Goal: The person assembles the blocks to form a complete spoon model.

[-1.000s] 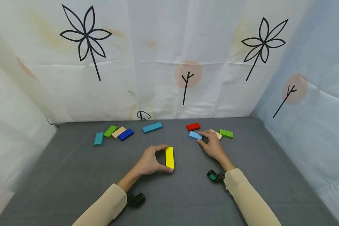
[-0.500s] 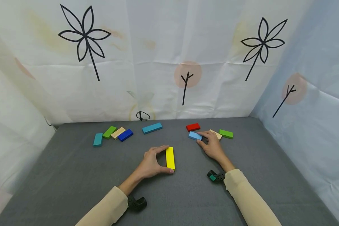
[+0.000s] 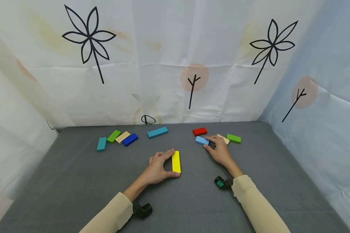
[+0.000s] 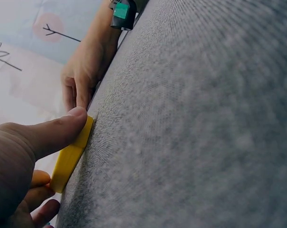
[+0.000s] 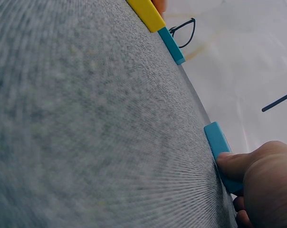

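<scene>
Grey desk point(image 3: 192, 207), printed bkgd. point(image 3: 166, 90): L hand point(image 3: 157, 170) pinches yellow block point(image 3: 176, 162) by ends; R hand point(image 3: 220, 152) pinches lt-blue block point(image 3: 202, 140) nr. red block point(image 3: 199, 131).

Behind the left hand point(image 3: 157, 166) and right hand point(image 3: 218, 151), cream sleeves point(image 3: 110, 213) met curved black wrist pieces point(image 3: 143, 210) (the right one bore a green patch point(image 3: 220, 183)).
</scene>
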The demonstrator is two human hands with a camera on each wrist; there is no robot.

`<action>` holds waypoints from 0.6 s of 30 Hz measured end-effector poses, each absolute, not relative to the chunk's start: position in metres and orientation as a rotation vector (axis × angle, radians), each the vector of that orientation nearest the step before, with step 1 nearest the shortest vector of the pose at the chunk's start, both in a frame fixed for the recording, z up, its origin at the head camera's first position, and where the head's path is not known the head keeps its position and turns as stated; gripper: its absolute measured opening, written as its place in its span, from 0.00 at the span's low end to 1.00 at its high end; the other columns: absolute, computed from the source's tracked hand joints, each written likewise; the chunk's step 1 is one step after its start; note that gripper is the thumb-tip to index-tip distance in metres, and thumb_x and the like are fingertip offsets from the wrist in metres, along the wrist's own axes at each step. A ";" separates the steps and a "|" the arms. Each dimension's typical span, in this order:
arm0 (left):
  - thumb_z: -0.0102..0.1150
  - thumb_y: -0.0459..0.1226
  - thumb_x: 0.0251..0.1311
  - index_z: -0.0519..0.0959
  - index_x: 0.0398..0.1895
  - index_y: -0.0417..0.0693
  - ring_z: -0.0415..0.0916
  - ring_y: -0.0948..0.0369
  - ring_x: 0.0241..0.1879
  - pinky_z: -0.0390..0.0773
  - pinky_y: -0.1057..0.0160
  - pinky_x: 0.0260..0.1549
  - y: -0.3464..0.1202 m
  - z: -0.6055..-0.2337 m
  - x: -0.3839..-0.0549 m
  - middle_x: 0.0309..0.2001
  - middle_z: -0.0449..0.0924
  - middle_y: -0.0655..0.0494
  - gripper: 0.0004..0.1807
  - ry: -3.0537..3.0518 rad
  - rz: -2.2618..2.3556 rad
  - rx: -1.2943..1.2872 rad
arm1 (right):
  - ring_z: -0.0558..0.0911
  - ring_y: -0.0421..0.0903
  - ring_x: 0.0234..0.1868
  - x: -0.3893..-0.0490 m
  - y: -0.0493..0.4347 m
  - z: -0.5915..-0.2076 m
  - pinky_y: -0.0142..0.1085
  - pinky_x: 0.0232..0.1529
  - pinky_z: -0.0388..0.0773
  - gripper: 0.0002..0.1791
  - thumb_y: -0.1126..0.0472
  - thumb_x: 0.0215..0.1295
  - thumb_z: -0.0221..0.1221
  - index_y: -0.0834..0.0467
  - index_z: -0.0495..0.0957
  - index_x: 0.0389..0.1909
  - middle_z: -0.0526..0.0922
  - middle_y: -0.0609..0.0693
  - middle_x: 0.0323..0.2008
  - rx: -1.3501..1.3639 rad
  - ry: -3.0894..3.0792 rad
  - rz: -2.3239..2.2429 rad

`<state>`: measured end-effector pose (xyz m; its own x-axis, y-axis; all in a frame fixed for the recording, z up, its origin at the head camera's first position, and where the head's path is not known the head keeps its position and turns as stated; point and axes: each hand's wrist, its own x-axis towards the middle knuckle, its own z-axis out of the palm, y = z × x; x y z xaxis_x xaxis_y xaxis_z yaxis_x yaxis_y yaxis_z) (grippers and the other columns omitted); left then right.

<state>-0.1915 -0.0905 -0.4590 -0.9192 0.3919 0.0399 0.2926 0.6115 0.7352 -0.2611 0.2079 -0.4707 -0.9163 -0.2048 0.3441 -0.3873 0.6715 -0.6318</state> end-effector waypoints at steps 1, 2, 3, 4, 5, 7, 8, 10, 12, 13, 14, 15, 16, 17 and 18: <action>0.79 0.49 0.51 0.63 0.78 0.51 0.59 0.49 0.68 0.53 0.40 0.63 -0.090 -0.459 -0.191 0.76 0.63 0.55 0.51 2.707 1.188 0.583 | 0.73 0.62 0.57 -0.261 0.208 -0.471 0.56 0.53 0.77 0.22 0.66 0.66 0.66 0.68 0.79 0.60 0.78 0.65 0.52 0.476 -2.644 1.082; 0.79 0.49 0.52 0.63 0.78 0.51 0.59 0.49 0.68 0.53 0.39 0.63 -0.090 -0.459 -0.191 0.76 0.62 0.55 0.51 2.708 1.175 0.595 | 0.73 0.62 0.57 -0.261 0.208 -0.471 0.56 0.53 0.77 0.22 0.66 0.66 0.66 0.68 0.79 0.60 0.78 0.65 0.52 0.475 -2.645 1.081; 0.78 0.48 0.53 0.62 0.79 0.51 0.58 0.49 0.68 0.53 0.39 0.63 -0.090 -0.459 -0.191 0.77 0.61 0.55 0.51 2.706 1.165 0.605 | 0.73 0.62 0.57 -0.260 0.208 -0.471 0.56 0.53 0.77 0.22 0.66 0.66 0.66 0.68 0.79 0.60 0.78 0.65 0.52 0.475 -2.645 1.079; 0.77 0.48 0.54 0.61 0.79 0.50 0.58 0.48 0.68 0.52 0.39 0.63 -0.090 -0.459 -0.191 0.77 0.61 0.55 0.51 2.705 1.158 0.616 | 0.73 0.62 0.57 -0.260 0.208 -0.470 0.56 0.53 0.77 0.22 0.66 0.66 0.66 0.68 0.79 0.60 0.78 0.65 0.52 0.475 -2.645 1.079; 0.77 0.48 0.54 0.61 0.79 0.49 0.58 0.48 0.69 0.51 0.39 0.63 -0.090 -0.459 -0.191 0.77 0.59 0.54 0.51 2.706 1.152 0.628 | 0.73 0.62 0.57 -0.260 0.208 -0.470 0.55 0.53 0.77 0.22 0.66 0.66 0.66 0.68 0.79 0.60 0.79 0.65 0.52 0.475 -2.645 1.077; 0.76 0.48 0.56 0.60 0.79 0.49 0.58 0.48 0.69 0.51 0.38 0.63 -0.090 -0.459 -0.191 0.78 0.58 0.54 0.50 2.713 1.136 0.649 | 0.73 0.62 0.57 -0.261 0.208 -0.470 0.55 0.53 0.77 0.22 0.66 0.66 0.66 0.68 0.79 0.60 0.79 0.65 0.52 0.473 -2.647 1.074; 0.75 0.48 0.57 0.60 0.79 0.48 0.57 0.48 0.69 0.51 0.38 0.63 -0.090 -0.459 -0.190 0.79 0.57 0.53 0.50 2.717 1.129 0.659 | 0.73 0.62 0.57 -0.261 0.208 -0.470 0.55 0.53 0.77 0.22 0.66 0.66 0.66 0.67 0.79 0.60 0.79 0.65 0.52 0.472 -2.647 1.075; 0.74 0.48 0.58 0.60 0.79 0.48 0.57 0.48 0.70 0.50 0.38 0.64 -0.090 -0.459 -0.190 0.79 0.55 0.54 0.49 2.728 1.115 0.663 | 0.73 0.62 0.57 -0.261 0.208 -0.470 0.56 0.53 0.77 0.22 0.66 0.67 0.66 0.67 0.79 0.61 0.79 0.65 0.52 0.471 -2.649 1.078; 0.74 0.49 0.58 0.60 0.79 0.49 0.57 0.48 0.70 0.51 0.38 0.64 -0.089 -0.460 -0.190 0.79 0.54 0.54 0.49 2.738 1.105 0.662 | 0.73 0.62 0.57 -0.261 0.209 -0.471 0.56 0.54 0.77 0.23 0.66 0.67 0.66 0.67 0.79 0.61 0.78 0.64 0.53 0.470 -2.652 1.080; 0.74 0.49 0.58 0.60 0.79 0.49 0.56 0.48 0.71 0.51 0.37 0.64 -0.089 -0.460 -0.189 0.79 0.54 0.54 0.49 2.741 1.100 0.660 | 0.73 0.62 0.57 -0.261 0.209 -0.471 0.56 0.54 0.76 0.23 0.66 0.67 0.66 0.67 0.79 0.61 0.78 0.64 0.53 0.470 -2.655 1.078; 0.74 0.50 0.58 0.61 0.79 0.49 0.56 0.47 0.71 0.51 0.37 0.65 -0.090 -0.460 -0.189 0.79 0.54 0.54 0.49 2.746 1.096 0.657 | 0.73 0.62 0.57 -0.261 0.209 -0.471 0.56 0.54 0.76 0.23 0.66 0.67 0.66 0.67 0.79 0.61 0.78 0.64 0.53 0.468 -2.656 1.078; 0.74 0.50 0.58 0.61 0.79 0.49 0.56 0.47 0.71 0.51 0.37 0.65 -0.090 -0.460 -0.189 0.80 0.54 0.54 0.49 2.751 1.093 0.654 | 0.73 0.62 0.57 -0.261 0.209 -0.471 0.55 0.54 0.76 0.23 0.66 0.67 0.66 0.67 0.79 0.61 0.78 0.64 0.53 0.465 -2.657 1.079; 0.73 0.51 0.58 0.61 0.79 0.49 0.56 0.46 0.71 0.52 0.36 0.65 -0.090 -0.460 -0.189 0.80 0.54 0.54 0.49 2.757 1.090 0.656 | 0.73 0.62 0.57 -0.260 0.208 -0.471 0.55 0.53 0.76 0.23 0.66 0.67 0.66 0.67 0.79 0.61 0.78 0.64 0.53 0.464 -2.657 1.080; 0.73 0.52 0.58 0.61 0.79 0.49 0.56 0.46 0.71 0.52 0.35 0.65 -0.091 -0.460 -0.189 0.79 0.54 0.53 0.49 2.767 1.084 0.662 | 0.73 0.61 0.57 -0.260 0.208 -0.470 0.55 0.53 0.76 0.23 0.66 0.67 0.66 0.67 0.79 0.61 0.78 0.64 0.53 0.464 -2.659 1.080; 0.72 0.53 0.59 0.61 0.79 0.49 0.55 0.45 0.71 0.53 0.35 0.65 -0.092 -0.461 -0.189 0.79 0.55 0.53 0.48 2.780 1.075 0.668 | 0.73 0.61 0.56 -0.260 0.208 -0.470 0.55 0.53 0.76 0.23 0.65 0.67 0.66 0.67 0.79 0.61 0.78 0.65 0.53 0.465 -2.660 1.079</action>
<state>-0.1892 -0.0916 -0.4607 -0.9008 0.4278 0.0746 0.3668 0.6575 0.6582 -0.2601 0.2077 -0.4700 -0.9223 -0.2028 0.3289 -0.3746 0.6780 -0.6325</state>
